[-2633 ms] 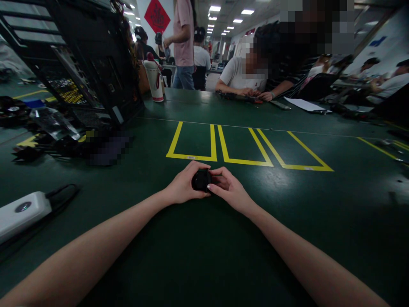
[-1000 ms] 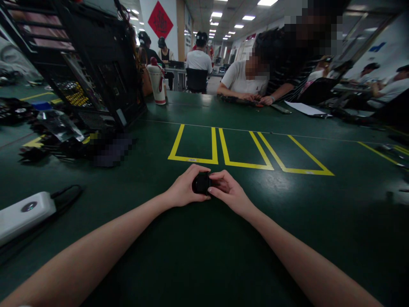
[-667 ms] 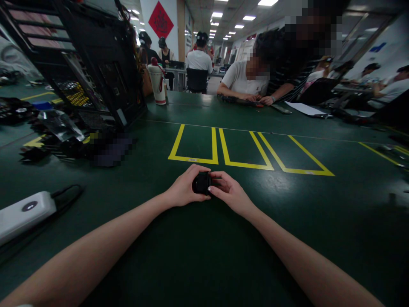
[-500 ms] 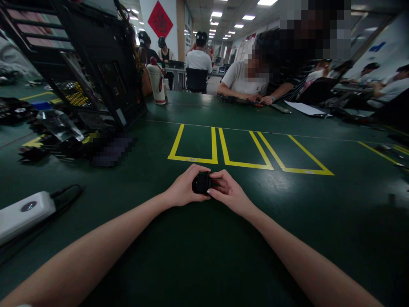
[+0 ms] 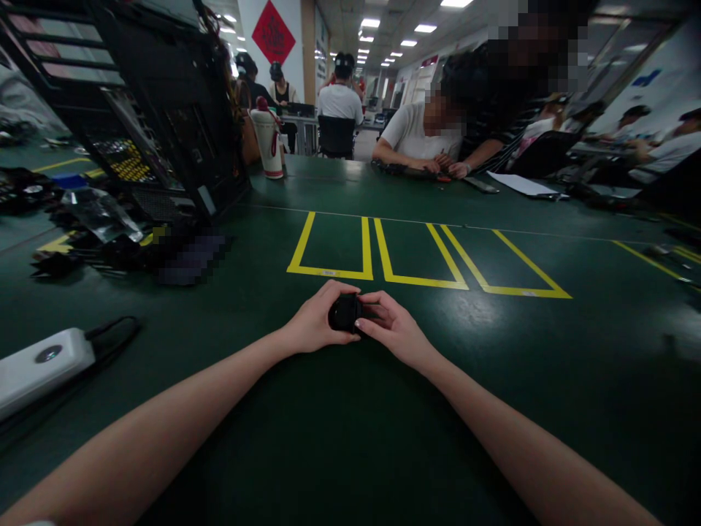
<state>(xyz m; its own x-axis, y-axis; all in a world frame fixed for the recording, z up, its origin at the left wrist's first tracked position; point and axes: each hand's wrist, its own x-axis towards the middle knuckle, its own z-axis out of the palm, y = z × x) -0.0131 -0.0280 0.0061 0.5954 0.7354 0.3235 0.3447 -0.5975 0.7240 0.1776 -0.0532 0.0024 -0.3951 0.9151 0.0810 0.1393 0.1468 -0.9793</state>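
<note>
A small black block-like object (image 5: 344, 314) is held between my two hands, low over the green table (image 5: 350, 424); its exact kind cannot be made out. My left hand (image 5: 315, 319) wraps round its left side, thumb below and fingers above. From the right, my right hand (image 5: 391, 326) pinches its edge with thumb and fingertips. Part of the object is hidden by the fingers. Just beyond the hands lie rectangles of yellow tape (image 5: 339, 275) on the tabletop.
A black computer case (image 5: 186, 139) stands at the left behind a clear plastic bottle (image 5: 98, 208). Nearer is a white power strip (image 5: 49, 365) with a black cable. A paper cup (image 5: 268, 142) stands at the back. Across the table, two people (image 5: 421, 139) lean over small parts.
My hands stay almost in place around the black object, with my right thumb shifted very slightly on its edge. The view has moved a touch.
</note>
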